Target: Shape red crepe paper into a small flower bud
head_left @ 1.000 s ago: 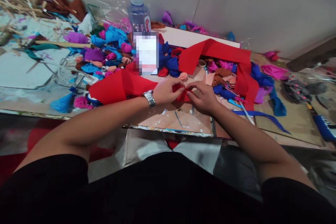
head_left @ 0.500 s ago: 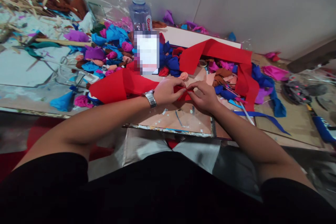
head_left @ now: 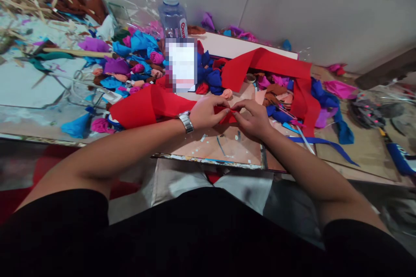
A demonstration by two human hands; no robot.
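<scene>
The person's left hand (head_left: 205, 113) and right hand (head_left: 253, 119) nearly meet above the worktable (head_left: 208, 145), thumbs and forefingers pinching a small piece of red crepe-like material (head_left: 229, 118) between them. A broad red band (head_left: 134, 106) lies left, running up to the left hand; whether it joins the pinched piece is hidden. Another red strip (head_left: 276, 60) bends across the far right, and a white-capped bottle (head_left: 173, 17) stands far left of the hands.

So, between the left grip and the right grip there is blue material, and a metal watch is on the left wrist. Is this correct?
The colour is wrong: in the head view, the material between the left grip and the right grip is red. The metal watch is on the left wrist, as you say.
</scene>
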